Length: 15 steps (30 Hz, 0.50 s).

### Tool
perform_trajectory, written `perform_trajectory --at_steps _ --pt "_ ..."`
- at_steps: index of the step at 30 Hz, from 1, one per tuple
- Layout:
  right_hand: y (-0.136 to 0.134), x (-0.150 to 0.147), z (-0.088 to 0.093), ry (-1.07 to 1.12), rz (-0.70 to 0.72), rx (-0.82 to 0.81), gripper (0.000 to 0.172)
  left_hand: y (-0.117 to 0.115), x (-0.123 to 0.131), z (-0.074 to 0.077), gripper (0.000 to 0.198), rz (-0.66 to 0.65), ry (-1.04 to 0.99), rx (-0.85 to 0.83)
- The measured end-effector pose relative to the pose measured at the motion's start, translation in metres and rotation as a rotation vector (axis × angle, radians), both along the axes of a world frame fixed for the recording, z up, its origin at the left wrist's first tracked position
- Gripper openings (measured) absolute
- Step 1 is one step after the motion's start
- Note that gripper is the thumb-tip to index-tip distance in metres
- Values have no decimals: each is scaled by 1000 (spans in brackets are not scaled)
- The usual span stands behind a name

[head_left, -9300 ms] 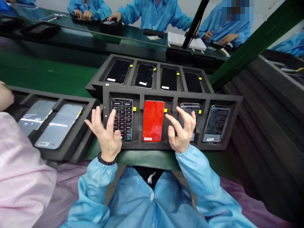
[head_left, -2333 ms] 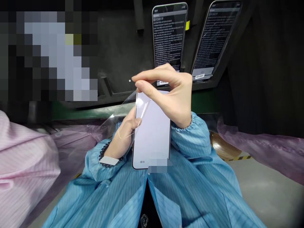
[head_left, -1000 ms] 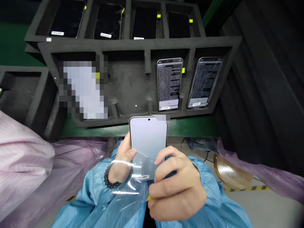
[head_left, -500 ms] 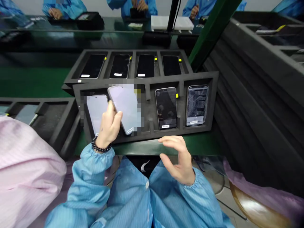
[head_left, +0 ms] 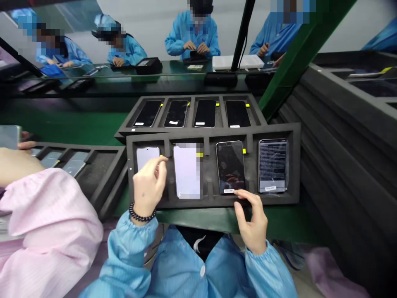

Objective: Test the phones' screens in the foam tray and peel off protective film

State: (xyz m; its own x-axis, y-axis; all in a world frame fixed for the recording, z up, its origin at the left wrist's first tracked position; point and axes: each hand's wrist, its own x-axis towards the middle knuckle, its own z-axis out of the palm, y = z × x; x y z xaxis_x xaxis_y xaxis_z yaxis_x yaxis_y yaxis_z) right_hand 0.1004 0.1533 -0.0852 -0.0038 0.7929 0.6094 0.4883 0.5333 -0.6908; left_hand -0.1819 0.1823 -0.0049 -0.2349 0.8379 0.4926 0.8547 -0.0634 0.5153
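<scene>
In front of me lies a black foam tray [head_left: 173, 204] with phones in its compartments. My left hand [head_left: 149, 182] is over the leftmost phone [head_left: 145, 157], which has a pale lit screen and is partly hidden. Its fingers are loosely bent, with nothing in them. Beside it, the second phone [head_left: 187, 171] lies in its compartment, its screen bright white. My right hand [head_left: 253, 219] has thumb and fingers apart, the index fingertip at the lower edge of the third, dark-screened phone [head_left: 231, 165]; whether it touches, I cannot tell. A fourth phone [head_left: 273, 163] shows lines of text.
Another foam tray [head_left: 124, 133] with several dark phones lies behind. At left, a co-worker's pink sleeve [head_left: 58, 211] covers part of a third tray [head_left: 104, 165]. Stacked foam trays [head_left: 335, 132] rise at right, beside a slanting green post [head_left: 287, 74]. Co-workers sit across the bench.
The second phone, held tilted in my left hand before, now lies in its compartment, let go. My left hand has moved left of it. My right hand has come up to the third phone. The view has tilted up.
</scene>
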Motion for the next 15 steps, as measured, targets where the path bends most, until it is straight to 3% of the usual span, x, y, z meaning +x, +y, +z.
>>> perform_trajectory --at_steps 4,8,12,15 --pt "0 -1 1 7 -6 -6 26 11 -42 -2 35 160 205 171" --pt "-1 -5 7 -5 -16 -14 24 17 -68 -8 41 182 368 -5" --pt "-2 -7 10 -25 -22 -36 19 19 -71 -8 42 193 344 -12" --pt "-3 -9 10 -4 -29 -52 17 17 -69 -5 47 187 155 -18"
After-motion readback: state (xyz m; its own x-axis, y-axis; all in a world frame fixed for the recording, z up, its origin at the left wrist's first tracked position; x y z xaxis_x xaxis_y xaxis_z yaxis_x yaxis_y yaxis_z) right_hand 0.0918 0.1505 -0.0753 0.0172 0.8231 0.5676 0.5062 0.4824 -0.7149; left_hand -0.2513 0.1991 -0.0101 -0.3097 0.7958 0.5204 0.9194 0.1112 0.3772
